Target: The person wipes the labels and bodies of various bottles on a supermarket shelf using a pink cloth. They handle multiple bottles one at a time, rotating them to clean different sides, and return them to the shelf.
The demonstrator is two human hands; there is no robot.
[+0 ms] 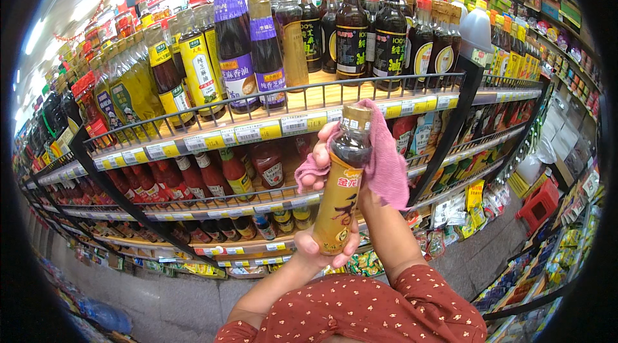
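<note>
A glass bottle (340, 193) of dark liquid, with a gold cap and gold label, leans in front of my chest. My left hand (309, 246) grips it around the base, thumb and fingertips on either side. Behind the bottle's upper part, a pink cloth (386, 164) is bunched in my right hand (322, 150), whose fingers curl around the neck and shoulder from the left. The bottle hides most of my right palm. Beyond it, the upper shelf (316, 85) carries oil bottles with purple labels (239, 70) and dark bottles with black caps (351, 39).
A black wire guard rail (270, 101) runs along the shelf front above price tags (251, 133). Ketchup bottles (270, 169) stand one shelf down. On the right, a red plastic stool (538, 205) sits on the grey tiled floor (178, 302). Another stocked shelf (545, 266) curves along the lower right.
</note>
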